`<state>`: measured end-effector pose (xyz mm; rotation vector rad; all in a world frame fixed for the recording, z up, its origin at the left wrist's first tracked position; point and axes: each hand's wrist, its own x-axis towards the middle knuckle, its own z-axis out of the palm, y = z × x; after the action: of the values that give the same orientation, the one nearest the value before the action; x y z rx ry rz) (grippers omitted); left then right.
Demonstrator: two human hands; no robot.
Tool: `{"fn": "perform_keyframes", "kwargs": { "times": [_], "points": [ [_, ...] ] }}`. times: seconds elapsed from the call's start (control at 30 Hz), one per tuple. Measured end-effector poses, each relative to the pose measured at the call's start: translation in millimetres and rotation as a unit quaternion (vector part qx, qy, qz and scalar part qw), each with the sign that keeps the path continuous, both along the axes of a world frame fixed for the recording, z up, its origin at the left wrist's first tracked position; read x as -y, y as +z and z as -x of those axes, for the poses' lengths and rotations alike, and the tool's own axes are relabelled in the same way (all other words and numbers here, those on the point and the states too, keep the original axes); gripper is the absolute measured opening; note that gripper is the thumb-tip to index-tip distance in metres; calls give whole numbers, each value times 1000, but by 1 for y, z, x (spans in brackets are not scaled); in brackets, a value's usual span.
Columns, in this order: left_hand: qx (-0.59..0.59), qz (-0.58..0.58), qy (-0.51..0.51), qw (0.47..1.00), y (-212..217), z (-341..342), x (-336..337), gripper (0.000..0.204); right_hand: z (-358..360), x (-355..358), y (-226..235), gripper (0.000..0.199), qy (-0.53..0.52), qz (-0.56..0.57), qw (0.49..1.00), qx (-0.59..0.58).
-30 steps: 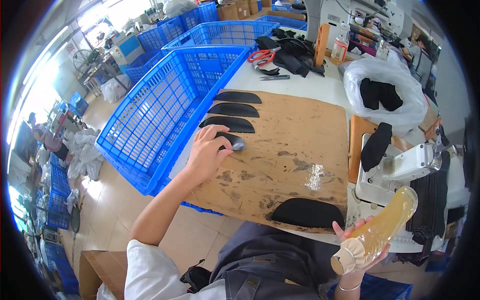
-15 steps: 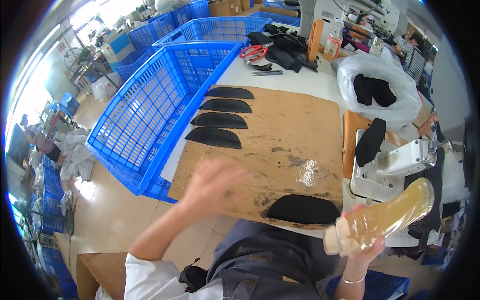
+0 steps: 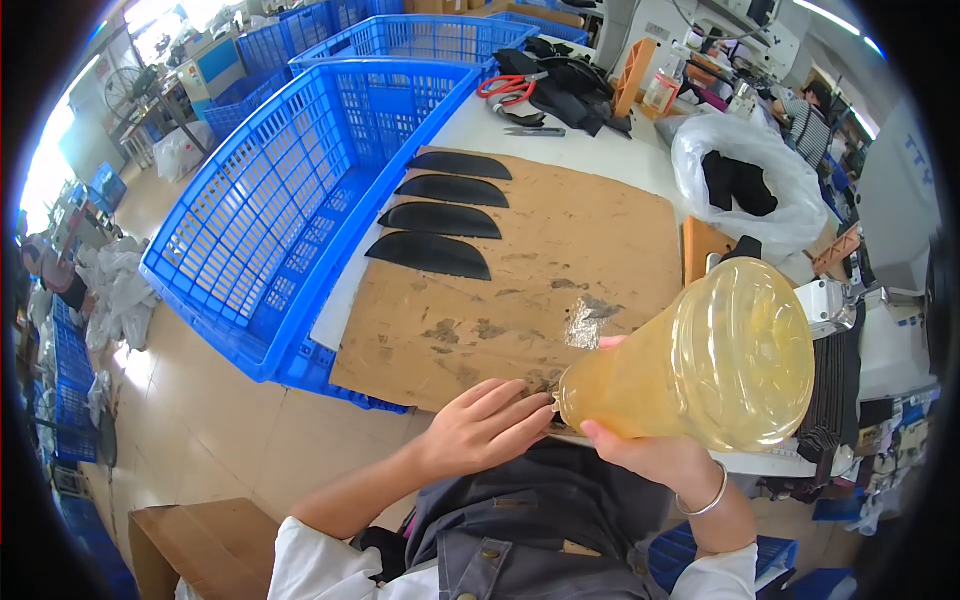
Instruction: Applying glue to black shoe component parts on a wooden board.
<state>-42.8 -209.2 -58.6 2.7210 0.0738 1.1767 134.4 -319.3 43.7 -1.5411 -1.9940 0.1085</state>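
Observation:
A clear plastic bottle of yellowish liquid (image 3: 690,360) is gripped in my right hand (image 3: 650,455), tilted with its base raised and its neck pointing down to the left. My left hand (image 3: 485,425) lies at the front edge of a stained cardboard sheet (image 3: 590,230), fingers stretched out, their tips beside the bottle's mouth. Bottle and hands hide most of the black piece at that edge. Four curved, flat black pieces would overstate my count, so several black half-moon pieces (image 3: 435,255) lie in a column along the cardboard's far left.
A blue plastic crate (image 3: 250,220) stands left of the cardboard. Farther back on the table are red-handled scissors (image 3: 510,88), small grey snips (image 3: 535,132) and black fabric scraps (image 3: 575,90). At right sit a white plastic bag (image 3: 690,150) and a white machine (image 3: 825,305).
My right hand has brought the bottle leftward over the cardboard's front edge, turning its base upward. My left hand has come down and right to the bottle's mouth.

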Motion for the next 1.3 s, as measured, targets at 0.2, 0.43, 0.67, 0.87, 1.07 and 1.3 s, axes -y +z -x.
{"fn": "perform_keyframes", "kwargs": {
  "times": [0.2, 0.43, 0.67, 0.87, 1.07, 1.3],
  "points": [
    [-44, -1, -4, 999, 1, 2, -1, 34, -4, 8, -10, 61, -65, 59, 996, 23],
    [-42, 13, -4, 999, 5, 0, 0, 32, -20, 23, -1, 57, -133, 75, 986, -70],
    [-42, 21, 1, 999, 9, 2, 0, 33, -49, 94, 7, 52, -322, 85, 941, -61],
    [-49, 21, -3, 999, 12, 3, -1, 38, -15, 50, 8, 61, -175, -48, 950, -254],
    [-44, 22, -8, 999, 20, -1, 0, 37, 8, 18, 24, 57, -162, 37, 985, -56],
    [-92, 50, 5, 994, 30, -1, 4, 37, -62, 100, -10, 65, -308, 6, 951, 33]
  ]
}}
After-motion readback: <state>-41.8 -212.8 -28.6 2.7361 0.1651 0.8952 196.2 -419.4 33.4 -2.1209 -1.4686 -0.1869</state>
